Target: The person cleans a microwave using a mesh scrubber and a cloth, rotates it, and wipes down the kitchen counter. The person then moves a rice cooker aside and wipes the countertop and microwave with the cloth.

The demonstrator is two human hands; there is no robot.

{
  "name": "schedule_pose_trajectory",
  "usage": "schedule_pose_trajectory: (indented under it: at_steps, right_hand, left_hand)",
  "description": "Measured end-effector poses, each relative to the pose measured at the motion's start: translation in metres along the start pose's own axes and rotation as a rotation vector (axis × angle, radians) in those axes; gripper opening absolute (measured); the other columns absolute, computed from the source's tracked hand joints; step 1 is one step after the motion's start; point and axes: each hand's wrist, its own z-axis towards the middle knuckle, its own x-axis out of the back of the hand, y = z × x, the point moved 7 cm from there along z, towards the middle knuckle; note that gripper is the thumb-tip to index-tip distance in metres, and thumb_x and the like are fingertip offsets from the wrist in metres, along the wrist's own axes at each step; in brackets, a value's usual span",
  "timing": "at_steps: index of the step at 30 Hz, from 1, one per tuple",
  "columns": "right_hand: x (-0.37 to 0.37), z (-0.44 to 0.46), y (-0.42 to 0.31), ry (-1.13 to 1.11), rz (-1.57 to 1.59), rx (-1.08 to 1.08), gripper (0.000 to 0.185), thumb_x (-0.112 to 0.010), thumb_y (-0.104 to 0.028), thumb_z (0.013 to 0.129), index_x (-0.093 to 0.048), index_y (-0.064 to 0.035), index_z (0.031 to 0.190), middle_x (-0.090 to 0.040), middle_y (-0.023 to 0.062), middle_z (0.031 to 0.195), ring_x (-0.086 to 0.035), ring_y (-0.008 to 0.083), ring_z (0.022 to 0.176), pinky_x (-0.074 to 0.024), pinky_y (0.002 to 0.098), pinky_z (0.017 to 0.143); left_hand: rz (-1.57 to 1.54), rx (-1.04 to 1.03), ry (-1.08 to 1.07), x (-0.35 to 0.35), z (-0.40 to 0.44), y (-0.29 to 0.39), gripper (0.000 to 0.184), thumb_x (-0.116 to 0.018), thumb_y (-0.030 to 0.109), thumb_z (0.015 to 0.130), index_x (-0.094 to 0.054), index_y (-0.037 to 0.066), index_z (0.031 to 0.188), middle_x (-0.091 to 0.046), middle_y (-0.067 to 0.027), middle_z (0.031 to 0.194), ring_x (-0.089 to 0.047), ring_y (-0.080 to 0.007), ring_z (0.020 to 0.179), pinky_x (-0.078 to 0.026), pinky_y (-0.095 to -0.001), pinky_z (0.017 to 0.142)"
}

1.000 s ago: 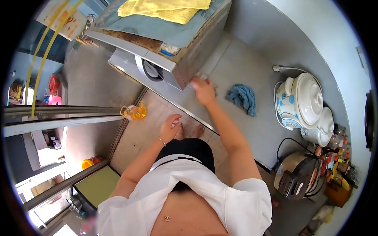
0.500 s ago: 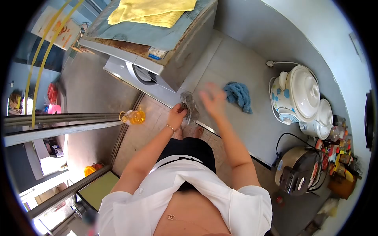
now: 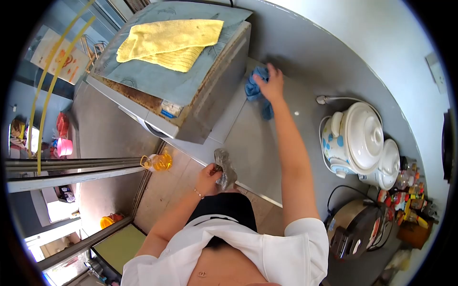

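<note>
My left hand (image 3: 208, 179) is closed on a crumpled, see-through plastic bag (image 3: 225, 168), held in front of the grey counter's edge. Farther out, my right hand (image 3: 271, 86) rests at a blue cloth (image 3: 256, 85), fingers wrapped on its right side. The cloth lies bunched on the grey counter (image 3: 257, 148) beside the appliance, with its lower part trailing toward me. A folded yellow cloth (image 3: 169, 42) lies on the blue-grey cover (image 3: 112, 57) on top of the appliance (image 3: 217, 97).
At the right stand a white cooker with blue dots (image 3: 355, 138), a smaller white pot (image 3: 389, 167), a dark round appliance (image 3: 355, 233) and several bottles and jars (image 3: 412, 190). An oil bottle (image 3: 161, 162) stands left of my left hand, by the sliding door frame (image 3: 86, 164).
My right hand has moved from the appliance's near corner to the blue cloth, which has shifted left and away from me. The plastic bag is now in my left hand, drawn nearer my body.
</note>
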Motion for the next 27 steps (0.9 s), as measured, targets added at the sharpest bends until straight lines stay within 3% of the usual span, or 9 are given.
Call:
schedule_pose_trajectory:
  at_steps: [3, 4, 7, 16, 18, 20, 22, 25, 27]
  right_hand:
    - [-0.082, -0.024, 0.009, -0.376, -0.542, 0.35, 0.046, -0.052, -0.038, 0.082, -0.049, -0.0175, 0.124, -0.035, 0.0085, 0.137, -0.032, 0.0304, 0.125, -0.0293, 0.049, 0.097]
    - [-0.085, -0.019, 0.009, -0.283, -0.464, 0.339, 0.038, -0.046, -0.032, 0.086, -0.051, -0.0191, 0.121, -0.04, 0.0059, 0.133, -0.031, 0.026, 0.126, -0.026, 0.0531, 0.097]
    - [-0.095, 0.007, 0.015, -0.295, -0.473, 0.281, 0.035, -0.046, -0.032, 0.086, -0.053, -0.0189, 0.118, -0.043, 0.0038, 0.13, -0.034, 0.0262, 0.123, -0.0282, 0.0534, 0.094]
    - [-0.074, -0.006, 0.016, -0.351, -0.628, 0.015, 0.031, -0.051, -0.02, 0.077, -0.062, -0.0129, 0.106, -0.056, 0.007, 0.111, -0.044, 0.0253, 0.114, -0.0341, 0.0502, 0.087]
    - [-0.043, -0.043, 0.009, -0.471, -0.79, 0.054, 0.027, -0.051, -0.02, 0.078, -0.065, -0.0106, 0.099, -0.057, 0.0068, 0.109, -0.048, 0.0249, 0.107, -0.0361, 0.0469, 0.084]
    - [-0.015, -0.07, 0.017, -0.884, -0.768, -0.063, 0.029, -0.051, -0.027, 0.081, -0.064, -0.0095, 0.1, -0.058, 0.0088, 0.109, -0.051, 0.0262, 0.103, -0.0364, 0.0473, 0.083]
    - [0.044, -0.077, -0.028, -0.601, -0.415, 0.084, 0.032, -0.055, -0.031, 0.082, -0.063, -0.0075, 0.102, -0.058, 0.0093, 0.105, -0.053, 0.0216, 0.097, -0.0393, 0.0408, 0.083]
    - [0.047, -0.109, -0.046, -0.654, 0.612, -0.271, 0.032, -0.061, -0.027, 0.081, -0.061, -0.0039, 0.104, -0.058, 0.0068, 0.097, -0.052, 0.0146, 0.09, -0.0416, 0.0304, 0.08]
    - [0.028, -0.115, -0.042, -0.705, 0.816, -0.415, 0.03, -0.062, -0.02, 0.081, -0.06, -0.0021, 0.105, -0.057, 0.0053, 0.094, -0.051, 0.0118, 0.086, -0.0422, 0.0258, 0.076]
  left_hand:
    - [0.064, 0.02, 0.054, 0.001, 0.004, 0.01, 0.017, -0.059, 0.008, 0.078, -0.057, 0.0, 0.093, -0.059, -0.0016, 0.078, -0.053, -0.0089, 0.07, -0.043, -0.0228, 0.065]
    - [-0.05, 0.007, 0.051, -0.001, 0.006, 0.009, 0.016, -0.06, 0.008, 0.078, -0.057, 0.0, 0.092, -0.059, -0.0018, 0.078, -0.053, -0.0085, 0.07, -0.043, -0.0231, 0.065]
    - [-0.196, -0.029, 0.064, -0.005, 0.015, -0.001, 0.014, -0.06, 0.008, 0.078, -0.057, 0.0, 0.09, -0.059, -0.0012, 0.077, -0.052, -0.0078, 0.069, -0.043, -0.023, 0.064]
    - [-0.228, -0.104, 0.09, -0.008, 0.033, 0.007, 0.012, -0.06, 0.008, 0.079, -0.057, 0.001, 0.087, -0.053, 0.0024, 0.069, -0.046, -0.0041, 0.062, -0.039, -0.0212, 0.056]
    - [-0.213, -0.12, 0.083, -0.006, 0.033, 0.016, 0.012, -0.06, 0.008, 0.079, -0.057, 0.001, 0.087, -0.053, 0.002, 0.068, -0.046, -0.0051, 0.062, -0.039, -0.0218, 0.055]
    - [-0.158, -0.153, 0.081, -0.007, 0.041, 0.033, 0.013, -0.06, 0.008, 0.079, -0.057, 0.001, 0.089, -0.053, 0.001, 0.068, -0.047, -0.0063, 0.062, -0.04, -0.0226, 0.056]
    - [-0.049, -0.173, 0.083, -0.006, 0.045, 0.059, 0.016, -0.06, 0.009, 0.079, -0.057, 0.0, 0.091, -0.054, -0.0006, 0.068, -0.048, -0.0077, 0.063, -0.041, -0.0235, 0.058]
    - [-0.087, -0.229, 0.059, -0.026, 0.068, 0.099, 0.026, -0.06, 0.011, 0.079, -0.055, 0.0, 0.102, -0.058, -0.0074, 0.082, -0.054, -0.011, 0.074, -0.044, -0.0241, 0.065]
    - [-0.182, -0.345, -0.032, -0.047, 0.095, 0.108, 0.035, -0.06, 0.012, 0.08, -0.051, 0.001, 0.112, -0.06, -0.0114, 0.094, -0.057, -0.0141, 0.083, -0.045, -0.0249, 0.07]
